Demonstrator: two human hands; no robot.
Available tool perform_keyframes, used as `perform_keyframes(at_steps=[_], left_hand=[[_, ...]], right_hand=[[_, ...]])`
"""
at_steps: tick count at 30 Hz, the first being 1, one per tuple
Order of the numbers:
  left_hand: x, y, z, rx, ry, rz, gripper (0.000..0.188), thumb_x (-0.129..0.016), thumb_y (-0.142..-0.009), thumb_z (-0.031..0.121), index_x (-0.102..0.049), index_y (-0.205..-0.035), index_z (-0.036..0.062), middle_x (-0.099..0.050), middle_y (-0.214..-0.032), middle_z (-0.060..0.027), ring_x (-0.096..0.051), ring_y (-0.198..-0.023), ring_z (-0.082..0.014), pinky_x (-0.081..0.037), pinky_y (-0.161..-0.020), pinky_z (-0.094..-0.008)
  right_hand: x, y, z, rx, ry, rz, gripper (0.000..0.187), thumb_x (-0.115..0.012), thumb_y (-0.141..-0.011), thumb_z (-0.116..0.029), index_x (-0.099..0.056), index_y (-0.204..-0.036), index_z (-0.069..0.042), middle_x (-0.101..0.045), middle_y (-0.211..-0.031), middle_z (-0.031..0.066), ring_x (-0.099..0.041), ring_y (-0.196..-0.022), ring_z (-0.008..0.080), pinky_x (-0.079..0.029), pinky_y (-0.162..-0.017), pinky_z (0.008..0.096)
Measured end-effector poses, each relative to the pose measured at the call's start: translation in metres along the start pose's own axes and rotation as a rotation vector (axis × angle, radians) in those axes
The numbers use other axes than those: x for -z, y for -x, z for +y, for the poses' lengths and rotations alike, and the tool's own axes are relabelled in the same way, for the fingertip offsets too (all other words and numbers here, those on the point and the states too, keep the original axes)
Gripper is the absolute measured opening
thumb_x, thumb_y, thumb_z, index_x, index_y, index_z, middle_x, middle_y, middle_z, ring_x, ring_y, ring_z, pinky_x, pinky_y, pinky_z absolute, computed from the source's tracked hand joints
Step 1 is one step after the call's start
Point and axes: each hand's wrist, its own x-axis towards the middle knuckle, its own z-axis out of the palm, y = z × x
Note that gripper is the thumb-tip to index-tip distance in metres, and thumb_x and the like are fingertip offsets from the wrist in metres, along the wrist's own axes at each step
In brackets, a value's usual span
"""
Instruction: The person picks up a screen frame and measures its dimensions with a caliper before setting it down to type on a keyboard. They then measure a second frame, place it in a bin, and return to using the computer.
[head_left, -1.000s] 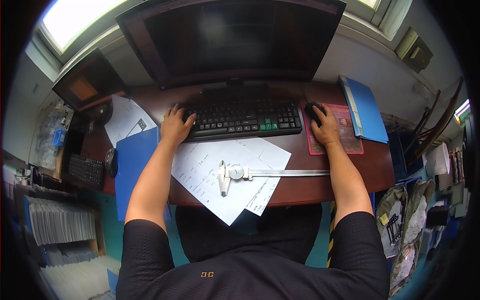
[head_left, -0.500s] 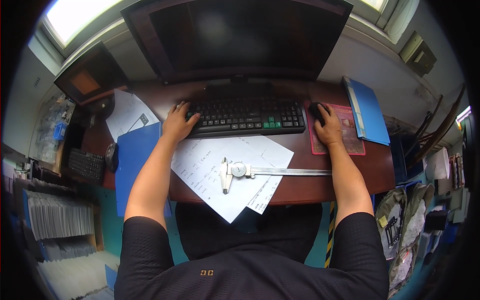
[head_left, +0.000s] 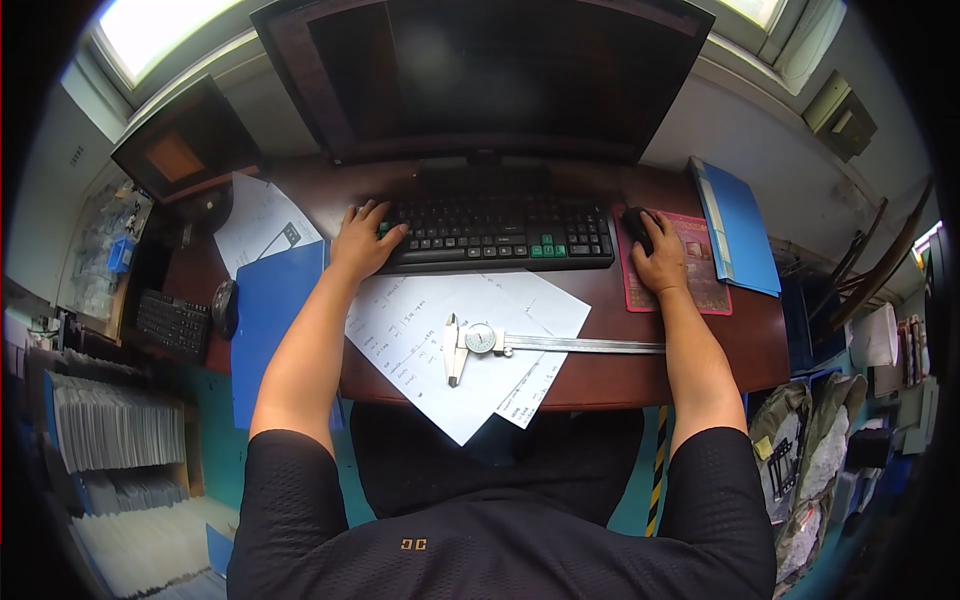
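Note:
My left hand (head_left: 362, 242) rests on the left end of a black keyboard (head_left: 490, 238), its fingers spread over the keys and the thumb held apart. My right hand (head_left: 662, 262) is closed over a black computer mouse (head_left: 635, 222), which the fingers partly cover. Under the mouse lies a red patterned mouse pad (head_left: 712, 292). Between my forearms a dial caliper (head_left: 483, 339) lies across white sheets with handwriting (head_left: 415, 350). Its long beam reaches toward my right forearm, and neither hand touches it.
A large dark monitor (head_left: 480, 85) stands behind the keyboard. Blue folders lie at the left (head_left: 275, 310) and right (head_left: 740, 230) of the desk. Further left are a smaller monitor (head_left: 190, 150), a second keyboard (head_left: 172, 325) and another mouse (head_left: 225, 308). Stacked files (head_left: 120, 425) stand lower left.
The whole view has shifted very slightly. Both hands keep their places on the keyboard and mouse, and the caliper lies as before.

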Motion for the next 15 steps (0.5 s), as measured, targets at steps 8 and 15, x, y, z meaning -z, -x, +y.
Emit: perform_keyframes(at_steps=[8, 15], left_hand=[[-0.003, 0.0, 0.006, -0.022, -0.037, -0.008, 0.07, -0.06, -0.093, 0.063, -0.055, -0.149, 0.0225, -0.041, -0.162, -0.0152, -0.027, -0.154, -0.0433, -0.037, -0.117, -0.0556], [-0.016, 0.005, 0.014, -0.051, -0.129, 0.071, 0.074, -0.061, -0.093, 0.059, -0.049, -0.153, 0.0173, -0.041, -0.161, -0.0191, -0.03, -0.151, -0.0448, -0.031, -0.12, -0.0539]], right_hand=[[0.0, 0.001, 0.004, 0.016, 0.006, 0.014, 0.056, -0.069, -0.082, -0.02, -0.064, -0.137, -0.014, -0.055, -0.144, 0.0204, -0.059, -0.125, 0.0423, -0.048, -0.107, 0.0473], [-0.007, 0.002, 0.01, -0.013, 0.061, 0.021, 0.059, -0.069, -0.083, -0.023, -0.06, -0.141, -0.015, -0.055, -0.144, 0.0193, -0.059, -0.125, 0.0422, -0.048, -0.107, 0.0487]])
